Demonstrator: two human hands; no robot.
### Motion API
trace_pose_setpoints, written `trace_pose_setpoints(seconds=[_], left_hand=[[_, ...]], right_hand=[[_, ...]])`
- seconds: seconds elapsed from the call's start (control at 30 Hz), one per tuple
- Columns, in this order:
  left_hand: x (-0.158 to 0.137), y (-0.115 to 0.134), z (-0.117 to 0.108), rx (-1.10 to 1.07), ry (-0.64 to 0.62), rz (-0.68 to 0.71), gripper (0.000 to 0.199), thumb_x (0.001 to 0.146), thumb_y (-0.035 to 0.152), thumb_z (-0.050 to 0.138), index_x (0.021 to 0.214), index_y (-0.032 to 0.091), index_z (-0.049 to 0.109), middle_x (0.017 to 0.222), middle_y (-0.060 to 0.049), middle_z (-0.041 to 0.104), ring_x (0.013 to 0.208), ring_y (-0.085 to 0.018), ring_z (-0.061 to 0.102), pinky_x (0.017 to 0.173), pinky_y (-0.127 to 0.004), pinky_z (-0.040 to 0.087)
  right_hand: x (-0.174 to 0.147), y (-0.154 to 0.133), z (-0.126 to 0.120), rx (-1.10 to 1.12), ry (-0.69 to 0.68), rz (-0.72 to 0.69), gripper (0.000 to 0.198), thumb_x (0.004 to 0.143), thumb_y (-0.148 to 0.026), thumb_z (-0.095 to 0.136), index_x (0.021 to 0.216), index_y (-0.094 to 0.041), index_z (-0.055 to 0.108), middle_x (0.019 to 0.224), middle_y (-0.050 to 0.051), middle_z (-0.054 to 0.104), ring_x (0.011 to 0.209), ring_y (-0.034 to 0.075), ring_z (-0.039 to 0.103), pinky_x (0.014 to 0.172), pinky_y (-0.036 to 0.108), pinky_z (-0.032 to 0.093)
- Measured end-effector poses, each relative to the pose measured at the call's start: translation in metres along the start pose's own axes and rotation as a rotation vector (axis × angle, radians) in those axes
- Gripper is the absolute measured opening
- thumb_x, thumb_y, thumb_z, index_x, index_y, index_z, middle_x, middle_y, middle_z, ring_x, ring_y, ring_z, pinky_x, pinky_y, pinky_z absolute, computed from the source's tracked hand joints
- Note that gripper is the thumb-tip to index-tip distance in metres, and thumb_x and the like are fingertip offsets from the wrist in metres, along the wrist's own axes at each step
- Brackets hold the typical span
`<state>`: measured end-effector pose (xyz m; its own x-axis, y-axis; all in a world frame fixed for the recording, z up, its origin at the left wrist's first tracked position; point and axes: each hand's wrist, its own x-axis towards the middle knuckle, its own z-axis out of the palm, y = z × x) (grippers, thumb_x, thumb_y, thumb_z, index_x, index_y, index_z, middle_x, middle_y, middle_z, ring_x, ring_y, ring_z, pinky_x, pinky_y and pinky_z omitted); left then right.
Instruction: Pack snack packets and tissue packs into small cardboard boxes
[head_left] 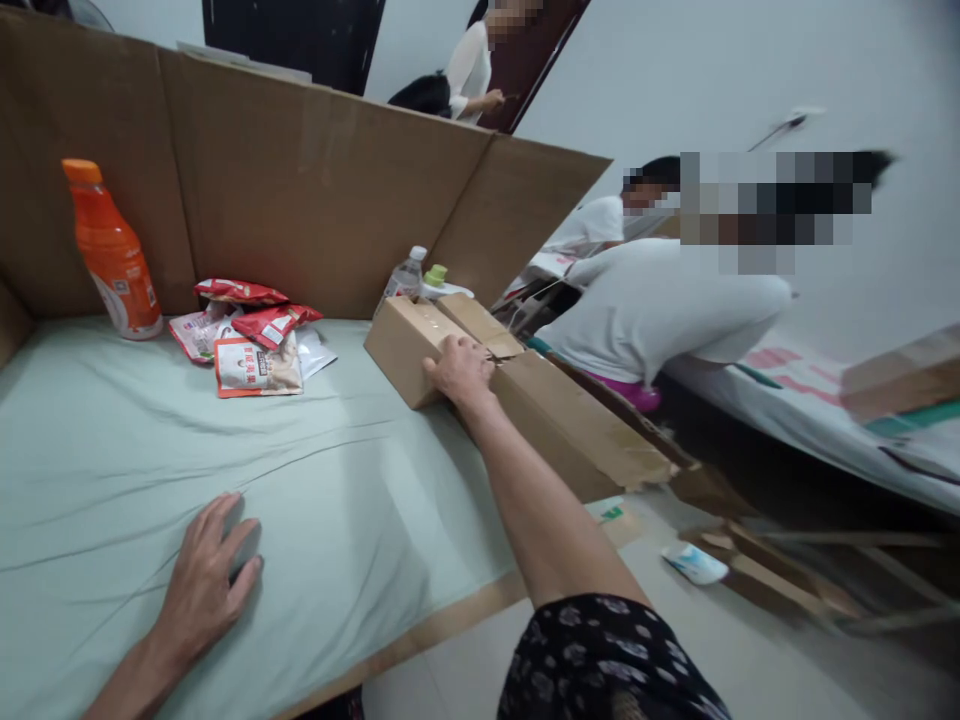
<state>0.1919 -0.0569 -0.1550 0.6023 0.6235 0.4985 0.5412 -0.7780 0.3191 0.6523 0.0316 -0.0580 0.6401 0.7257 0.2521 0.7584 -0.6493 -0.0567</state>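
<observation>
My left hand (pixel 208 565) lies on the pale green cloth (pixel 330 470), fingers stretched and slightly apart, holding nothing. My right hand (pixel 460 370) rests on a brown cardboard box (pixel 396 352) at the table's right side, its fingers bent over the top edge and thumb against the near face. The fingertips are partly hidden. Adjoining it, a longer cardboard box (pixel 570 415) runs toward the lower right. Behind the box stand a clear plastic bottle (pixel 405 277) with a white cap and a white container with a green cap (pixel 436 275).
An orange bottle (pixel 118 255) stands at the back left beside snack packets (pixel 259 365), some red. A tall cardboard wall (pixel 322 190) closes off the back. Several people in white tops sit or stand beyond. On the floor at right lie a blue-white packet (pixel 696 563) and cardboard.
</observation>
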Motion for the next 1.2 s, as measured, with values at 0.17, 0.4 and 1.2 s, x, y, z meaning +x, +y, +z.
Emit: trace_pose_setpoints(seconds=[0.17, 0.4, 1.2], left_hand=[[-0.002, 0.006, 0.004, -0.064, -0.064, -0.093, 0.028, 0.091, 0.018, 0.055, 0.115, 0.016, 0.068, 0.143, -0.022, 0.055, 0.134, -0.041, 0.052, 0.107, -0.064, 0.049], [-0.01, 0.029, -0.007, -0.074, -0.077, -0.239, 0.035, 0.079, 0.022, 0.072, 0.114, 0.02, 0.072, 0.143, -0.017, 0.059, 0.133, -0.034, 0.057, 0.11, -0.052, 0.052], [0.119, -0.266, -0.258, 0.34, 0.348, -0.686, 0.039, 0.102, 0.039, 0.062, 0.133, 0.016, 0.061, 0.138, -0.01, 0.06, 0.124, -0.031, 0.061, 0.104, -0.053, 0.053]], right_hand=[[-0.005, -0.015, -0.016, -0.052, -0.063, 0.052, 0.049, 0.09, -0.034, 0.062, 0.13, -0.005, 0.063, 0.129, 0.03, 0.062, 0.123, 0.041, 0.059, 0.097, 0.053, 0.046], [-0.054, -0.031, -0.03, 0.004, 0.109, -0.082, 0.057, 0.099, -0.039, 0.048, 0.14, 0.001, 0.056, 0.151, 0.043, 0.041, 0.146, 0.051, 0.038, 0.104, 0.067, 0.037], [-0.313, -0.097, 0.055, 0.487, -0.006, -1.179, 0.067, 0.1, -0.028, 0.052, 0.164, -0.027, 0.033, 0.156, 0.009, 0.055, 0.139, 0.031, 0.058, 0.106, 0.05, 0.053]])
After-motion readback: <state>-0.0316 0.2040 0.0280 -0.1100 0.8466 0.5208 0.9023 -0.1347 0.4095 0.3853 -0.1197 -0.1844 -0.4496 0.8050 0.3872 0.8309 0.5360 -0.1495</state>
